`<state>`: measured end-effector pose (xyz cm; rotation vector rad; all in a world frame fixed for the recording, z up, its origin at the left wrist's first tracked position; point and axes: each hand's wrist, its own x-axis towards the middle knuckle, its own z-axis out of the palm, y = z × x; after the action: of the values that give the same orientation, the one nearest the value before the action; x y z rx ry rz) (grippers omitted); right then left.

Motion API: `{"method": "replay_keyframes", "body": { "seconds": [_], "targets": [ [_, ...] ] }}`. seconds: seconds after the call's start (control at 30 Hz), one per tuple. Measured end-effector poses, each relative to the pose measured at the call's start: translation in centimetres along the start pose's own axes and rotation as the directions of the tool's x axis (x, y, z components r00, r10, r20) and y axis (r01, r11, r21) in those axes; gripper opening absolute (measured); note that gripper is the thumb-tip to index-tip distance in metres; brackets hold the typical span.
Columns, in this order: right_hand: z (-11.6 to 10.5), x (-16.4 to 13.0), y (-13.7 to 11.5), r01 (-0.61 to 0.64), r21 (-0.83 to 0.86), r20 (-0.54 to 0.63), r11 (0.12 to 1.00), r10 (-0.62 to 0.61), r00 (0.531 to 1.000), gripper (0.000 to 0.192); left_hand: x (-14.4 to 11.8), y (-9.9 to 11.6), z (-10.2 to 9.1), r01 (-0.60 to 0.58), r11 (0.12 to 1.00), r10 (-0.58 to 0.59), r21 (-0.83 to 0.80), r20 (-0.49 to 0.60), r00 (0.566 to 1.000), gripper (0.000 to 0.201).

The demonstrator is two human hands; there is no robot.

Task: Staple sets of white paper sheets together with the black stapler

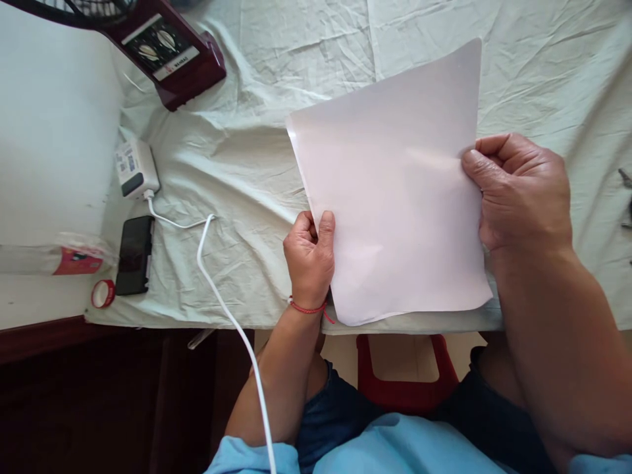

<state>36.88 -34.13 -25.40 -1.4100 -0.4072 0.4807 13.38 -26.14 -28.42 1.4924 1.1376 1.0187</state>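
Observation:
A plain white sheet of paper (395,197) is held up, slightly tilted, over the cloth-covered table near its front edge. My left hand (313,253) pinches the sheet's left edge, thumb lying on the near face. On the opposite side my right hand (526,187) grips the right edge between thumb and curled fingers, higher up than the left. The paper's lower edge bends a little, and its top right corner points up and away. Fingers behind the sheet are partly hidden.
At left, a white adapter box (135,168) feeds a white cable (224,306) running down past my left arm. Near it lie a black phone (135,255), a red-rimmed tape roll (103,293) and a plastic bottle (74,259). A dark red fan base (172,56) stands behind; dark metal objects (627,197) lie far right.

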Motion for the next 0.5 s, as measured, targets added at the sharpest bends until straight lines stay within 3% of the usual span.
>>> {"method": "replay_keyframes", "body": {
  "seconds": [0.27,0.43,0.5],
  "targets": [
    [0.0,-0.2,-0.1,-0.013,-0.02,0.043,1.0,0.014,0.999,0.013,-0.5,0.3,-0.1,-0.056,0.99,0.052,0.133,0.034,0.998,0.043],
    [-0.7,-0.1,0.5,-0.013,-0.13,0.106,0.991,0.027,0.994,0.004,0.0,0.6,-0.2,0.002,0.989,-0.001,-0.145,0.005,1.0,0.036],
    [-1.1,-0.1,0.7,0.03,-0.249,0.146,0.968,0.006,0.989,0.011,0.5,0.7,-0.4,0.031,0.962,-0.044,-0.272,-0.042,0.998,0.037]
  ]
}}
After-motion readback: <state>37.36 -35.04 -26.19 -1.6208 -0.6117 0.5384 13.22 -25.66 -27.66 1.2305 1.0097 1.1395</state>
